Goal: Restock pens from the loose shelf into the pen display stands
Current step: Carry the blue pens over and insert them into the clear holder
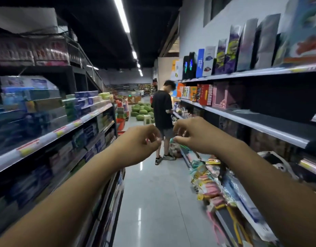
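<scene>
Both my arms reach forward over a shop aisle. My left hand [141, 139] hangs in mid-air with its fingers loosely curled and nothing in it. My right hand [191, 134] is level with it, a little to the right, fingers also loosely curled and holding nothing. The two hands are a short gap apart. No pens and no pen display stands show in this blurred view.
Shelves of boxed goods [64, 111] line the left side. On the right, toy boxes [205, 94] fill the upper shelves and packets [212, 186] crowd the low shelf. A person in black [162, 111] stands ahead by the right shelves. Watermelons [141, 110] lie on the floor beyond.
</scene>
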The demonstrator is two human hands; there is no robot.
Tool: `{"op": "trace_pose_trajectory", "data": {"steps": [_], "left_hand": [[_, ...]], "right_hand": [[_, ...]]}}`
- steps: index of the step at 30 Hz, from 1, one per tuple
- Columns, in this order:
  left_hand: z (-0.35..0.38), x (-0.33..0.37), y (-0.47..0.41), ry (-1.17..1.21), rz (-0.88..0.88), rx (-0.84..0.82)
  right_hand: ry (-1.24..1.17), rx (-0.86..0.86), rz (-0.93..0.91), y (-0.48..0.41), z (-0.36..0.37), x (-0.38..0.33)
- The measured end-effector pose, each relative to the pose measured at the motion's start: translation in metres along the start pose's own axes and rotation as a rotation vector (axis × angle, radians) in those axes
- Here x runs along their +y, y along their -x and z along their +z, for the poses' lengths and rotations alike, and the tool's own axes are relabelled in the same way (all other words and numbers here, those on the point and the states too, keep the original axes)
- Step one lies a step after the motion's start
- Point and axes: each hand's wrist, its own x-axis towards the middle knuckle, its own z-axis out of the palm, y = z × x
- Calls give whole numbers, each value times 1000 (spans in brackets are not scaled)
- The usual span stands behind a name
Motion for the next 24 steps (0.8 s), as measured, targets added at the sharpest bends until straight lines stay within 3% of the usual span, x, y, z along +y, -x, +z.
{"op": "trace_pose_trajectory", "data": {"steps": [11, 24], "left_hand": [[71, -169, -237, 83, 87, -62], [169, -280, -552, 149, 234, -103]], "right_hand": [[105, 18, 123, -217, 93, 137], [298, -73, 316, -445, 139, 347]]}}
